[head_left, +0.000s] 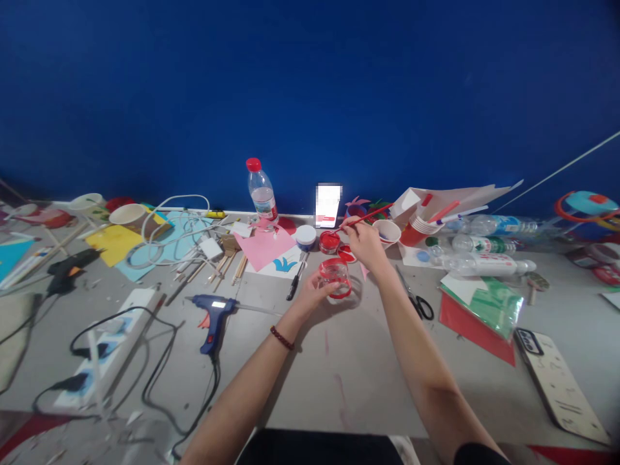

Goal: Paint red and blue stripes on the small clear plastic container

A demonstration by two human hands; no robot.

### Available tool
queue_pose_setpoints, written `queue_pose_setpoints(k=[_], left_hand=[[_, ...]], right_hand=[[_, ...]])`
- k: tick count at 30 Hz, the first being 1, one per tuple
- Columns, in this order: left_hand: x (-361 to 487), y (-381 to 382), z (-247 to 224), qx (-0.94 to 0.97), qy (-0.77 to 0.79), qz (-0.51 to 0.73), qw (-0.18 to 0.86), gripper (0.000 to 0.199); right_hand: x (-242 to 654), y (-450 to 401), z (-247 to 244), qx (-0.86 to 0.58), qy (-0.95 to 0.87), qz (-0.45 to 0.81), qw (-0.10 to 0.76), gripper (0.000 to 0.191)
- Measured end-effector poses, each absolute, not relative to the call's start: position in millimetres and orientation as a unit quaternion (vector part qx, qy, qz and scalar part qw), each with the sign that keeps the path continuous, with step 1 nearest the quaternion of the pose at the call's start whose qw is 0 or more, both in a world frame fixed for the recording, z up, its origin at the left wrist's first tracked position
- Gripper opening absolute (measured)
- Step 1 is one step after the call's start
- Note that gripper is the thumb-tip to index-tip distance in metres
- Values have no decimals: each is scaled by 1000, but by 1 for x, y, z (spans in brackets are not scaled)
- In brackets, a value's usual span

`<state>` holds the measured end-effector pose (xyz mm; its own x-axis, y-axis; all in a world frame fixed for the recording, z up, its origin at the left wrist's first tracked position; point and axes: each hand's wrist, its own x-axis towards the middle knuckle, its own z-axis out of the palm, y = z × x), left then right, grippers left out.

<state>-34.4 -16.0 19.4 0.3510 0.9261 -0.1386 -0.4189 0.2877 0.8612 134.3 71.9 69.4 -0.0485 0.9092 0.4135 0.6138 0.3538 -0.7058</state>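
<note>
My left hand point(317, 292) is closed round a clear plastic piece point(334, 279) with red bands at its rims, held just above the table. Pinched in my right hand point(359, 237) is a thin red brush point(371, 217), its lower end at a small open jar of red paint point(329, 241). A red-stained lid point(346, 254) lies beside that jar, close under my right hand. Left of the jar stands a white-lidded jar point(305, 237). A lit phone point(328, 205) is propped upright behind the paint.
A bottle point(262, 194), pink paper point(265, 247) and a black marker point(293, 287) are left of the jars. Further left lie a blue glue gun point(213, 316) and power strip point(109, 345). Scissors point(420, 303), paper cups point(417, 229), plastic bottles point(479, 263) and another phone point(562, 384) are on the right.
</note>
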Motion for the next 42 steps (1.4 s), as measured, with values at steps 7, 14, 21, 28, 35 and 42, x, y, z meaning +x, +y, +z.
queue_pose_setpoints(k=[7, 14, 21, 28, 35, 42], left_hand=[[-34, -15, 14, 366, 324, 460, 742, 49], [-33, -14, 13, 361, 325, 461, 743, 52], [-34, -16, 18, 369, 342, 460, 732, 50], [-33, -17, 17, 353, 329, 466, 741, 49], [-33, -14, 14, 358, 332, 464, 739, 49], [-33, -14, 13, 361, 324, 461, 743, 49]], right_hand=[[134, 70, 72, -547, -704, 208, 401, 17], [137, 62, 85, -551, -690, 229, 409, 15], [137, 70, 72, -552, -689, 172, 437, 20], [130, 71, 66, -549, -697, 172, 427, 22], [129, 67, 72, -552, -697, 198, 412, 18], [135, 61, 81, -544, -685, 238, 422, 14]])
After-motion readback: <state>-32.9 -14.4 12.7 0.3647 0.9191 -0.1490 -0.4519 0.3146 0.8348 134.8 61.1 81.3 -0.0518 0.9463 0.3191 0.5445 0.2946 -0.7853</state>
